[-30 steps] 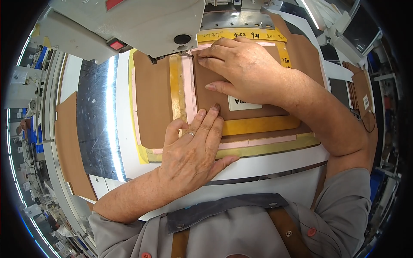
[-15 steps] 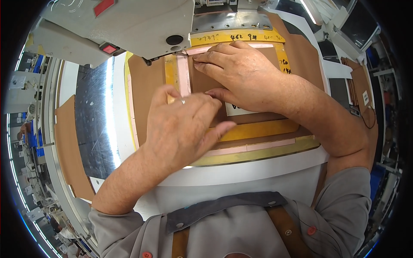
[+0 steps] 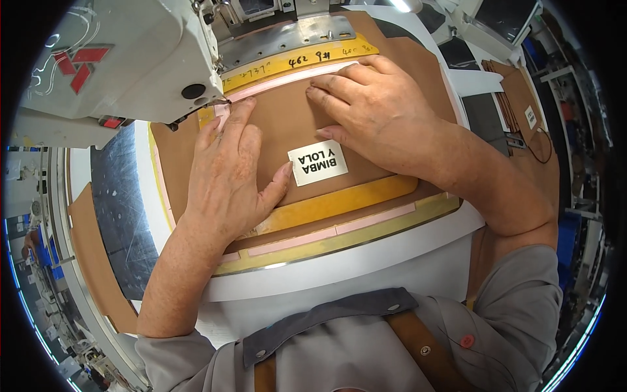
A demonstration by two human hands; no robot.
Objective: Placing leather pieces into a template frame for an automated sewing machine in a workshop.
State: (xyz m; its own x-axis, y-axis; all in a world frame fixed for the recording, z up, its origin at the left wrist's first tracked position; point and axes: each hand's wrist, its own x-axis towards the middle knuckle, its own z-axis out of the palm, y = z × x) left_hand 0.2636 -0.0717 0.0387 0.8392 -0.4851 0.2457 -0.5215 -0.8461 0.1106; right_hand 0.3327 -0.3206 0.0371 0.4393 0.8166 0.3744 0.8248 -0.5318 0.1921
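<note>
My left hand [image 3: 228, 170] lies open on the brown panel [image 3: 281, 114], its fingertips beside the needle area [image 3: 222, 99] of a white sewing machine and over a pink strip [image 3: 294, 73]. Its thumb rests near the left edge of a white printed label [image 3: 317, 163]. My right hand [image 3: 372, 117] lies open to the right, fingers slightly bent, fingertips on the panel near the top pink strip. Yellow template bars [image 3: 346, 196] with handwriting on the upper one frame the panel, and more pink strips run along the near edge.
The machine head [image 3: 130, 62] covers the upper left, with a perforated metal bar [image 3: 287, 44] behind the template. A metal plate [image 3: 121, 209] and brown sheet [image 3: 98, 255] lie left. Stacked brown boards [image 3: 522, 111], a cable and a dark screen [image 3: 496, 19] stand right.
My left hand has lifted and moved forward to the needle area, fingers now pointing away from me. The template has turned slightly and shifted left in view, and the white label has come fully into sight.
</note>
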